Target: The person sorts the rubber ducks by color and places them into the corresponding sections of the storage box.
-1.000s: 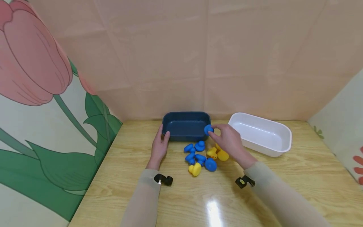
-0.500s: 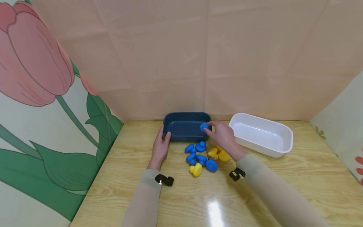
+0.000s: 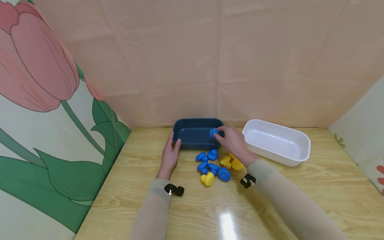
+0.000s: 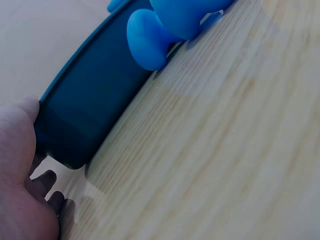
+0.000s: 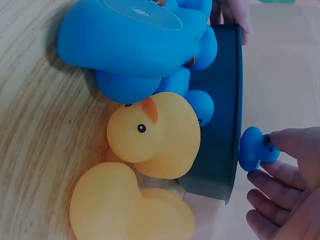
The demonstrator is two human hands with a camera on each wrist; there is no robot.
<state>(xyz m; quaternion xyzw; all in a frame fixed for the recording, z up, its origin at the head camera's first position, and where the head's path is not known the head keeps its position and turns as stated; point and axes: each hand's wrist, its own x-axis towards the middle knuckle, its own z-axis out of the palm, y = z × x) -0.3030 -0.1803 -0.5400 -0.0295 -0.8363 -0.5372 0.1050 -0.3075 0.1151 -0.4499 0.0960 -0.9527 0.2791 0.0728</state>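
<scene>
My right hand (image 3: 234,142) pinches a small blue rubber duck (image 3: 213,132) between thumb and fingers, over the right end of the dark blue tray (image 3: 198,146). In the right wrist view that duck (image 5: 254,149) shows at the tray's rim. At the tray's left end my left hand (image 3: 170,155) rests against the side, fingers extended along the wall and thumb by the front corner. Several blue ducks (image 3: 224,174) lie clustered on the table before the tray, some tipped over. Yellow ducks (image 3: 207,179) lie among and beside them, some partly hidden by my right hand.
A white tray (image 3: 277,146) stands at an angle to the right, behind my right forearm. The wooden table (image 3: 192,213) meets a pinkish cloth backdrop (image 3: 180,66). A tulip-patterned panel (image 3: 69,166) borders the left side.
My right hand has moved left with the blue duck, from the tray's right front corner to over its right end. My left hand stays at the tray's left end.
</scene>
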